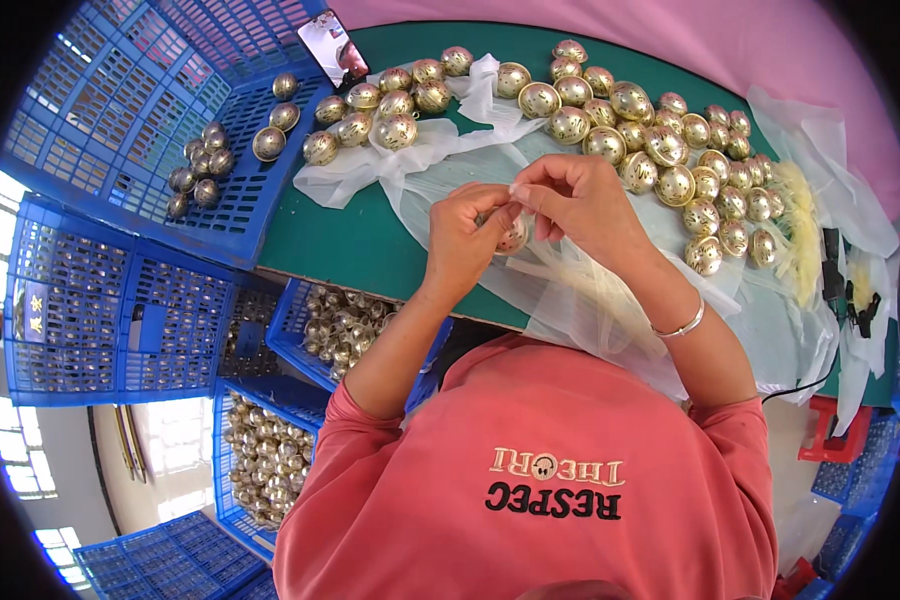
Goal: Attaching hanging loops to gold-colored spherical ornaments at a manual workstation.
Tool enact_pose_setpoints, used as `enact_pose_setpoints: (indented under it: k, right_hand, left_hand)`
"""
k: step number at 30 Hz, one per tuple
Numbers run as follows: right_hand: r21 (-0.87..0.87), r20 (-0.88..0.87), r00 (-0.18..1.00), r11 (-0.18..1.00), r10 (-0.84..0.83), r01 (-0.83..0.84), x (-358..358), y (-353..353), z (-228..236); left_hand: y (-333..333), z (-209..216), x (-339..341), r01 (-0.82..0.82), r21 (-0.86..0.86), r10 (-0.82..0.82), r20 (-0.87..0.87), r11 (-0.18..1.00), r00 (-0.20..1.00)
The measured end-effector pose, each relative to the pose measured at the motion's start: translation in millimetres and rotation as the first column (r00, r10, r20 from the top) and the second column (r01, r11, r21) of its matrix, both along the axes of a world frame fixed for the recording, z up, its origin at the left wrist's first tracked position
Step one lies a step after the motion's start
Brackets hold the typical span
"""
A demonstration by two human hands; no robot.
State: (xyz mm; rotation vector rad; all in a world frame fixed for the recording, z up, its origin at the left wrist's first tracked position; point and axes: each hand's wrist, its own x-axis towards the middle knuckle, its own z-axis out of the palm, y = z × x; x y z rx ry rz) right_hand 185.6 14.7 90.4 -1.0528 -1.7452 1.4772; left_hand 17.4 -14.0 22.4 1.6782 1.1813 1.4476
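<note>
On the far left, blue stacked crates (70,310) are standing beside the table, and above them a large blue crate (80,140) is holding a few darker gold baubles (206,165). Next, a lower blue crate (287,322) is sitting beneath the table edge, holding many gold baubles (345,330). A phone (332,48) is leaning at the far edge of the green tabletop (315,240), where a cluster of patterned gold baubles (395,104) is resting on and beside crumpled white sheeting (345,180). Near the middle, the person's left hand (467,230) is grasping one patterned bauble (512,238) above the table, its fingers curling around the upper part. The right hand (585,200) is meeting it just above that bauble, thumb and forefinger pressing together; what lies between them is too small to tell. A silvery bracelet (682,320) is circling the right wrist. Beyond, a larger spread of gold baubles (667,146) is covering the sheeting, pale yellow feathery material (795,230) is lying beside it, and small black pieces (863,315) are lying farther right.
</note>
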Motion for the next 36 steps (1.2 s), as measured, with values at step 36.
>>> enact_pose_setpoints:
  k: [36]
  right_hand:
    - [-0.110, -0.338, 0.927, 0.986, -0.159, 0.129, 27, 9, 4]
  left_hand:
    - [12, 13, 52, 0.088, -0.163, 0.002, 0.481, 0.983, 0.877]
